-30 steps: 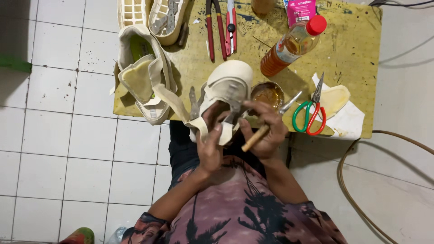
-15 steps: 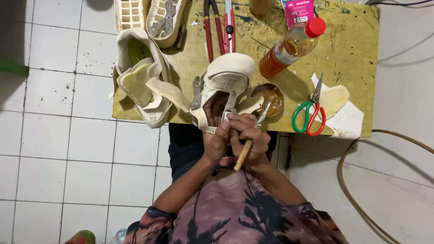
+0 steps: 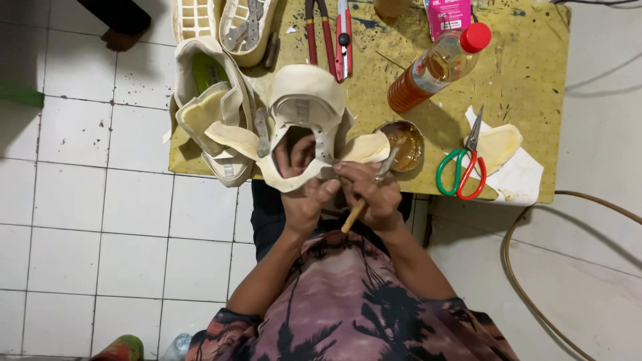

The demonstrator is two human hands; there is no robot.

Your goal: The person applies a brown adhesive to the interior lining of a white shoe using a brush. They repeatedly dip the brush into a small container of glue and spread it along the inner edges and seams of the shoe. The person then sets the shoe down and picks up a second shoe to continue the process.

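Cream shoe upper [image 3: 304, 100] opening-up at table edge; wooden-handled brush [image 3: 364, 200] tilted.

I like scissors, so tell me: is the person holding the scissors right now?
No, the scissors lie on the table while the right hand holds a brush.

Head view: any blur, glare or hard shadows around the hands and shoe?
Head view: sharp, evenly lit; left hand, right hand and shoe show no motion blur; soft shadow beside the bottle; faint sheen in the glue tin; frame edges slightly bowed.
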